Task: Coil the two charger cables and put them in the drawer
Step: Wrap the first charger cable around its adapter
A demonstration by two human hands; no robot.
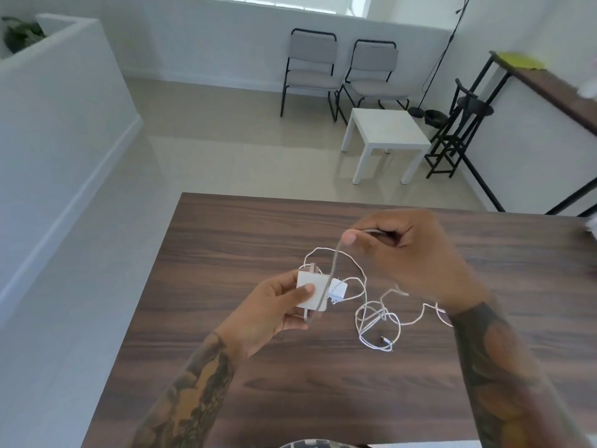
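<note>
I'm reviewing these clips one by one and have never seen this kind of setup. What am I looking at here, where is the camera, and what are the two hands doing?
There is no machine: a person works with bare hands, and the single picture comes from a camera worn on the head, looking forward and down. The left hand holds a white charger block, thumb on its face. The right hand is raised above the wooden table, its fingers pinching that charger's cable, which runs down to the block. On the table lie a second white charger and a loose tangle of white cable. No drawer is in view.
</note>
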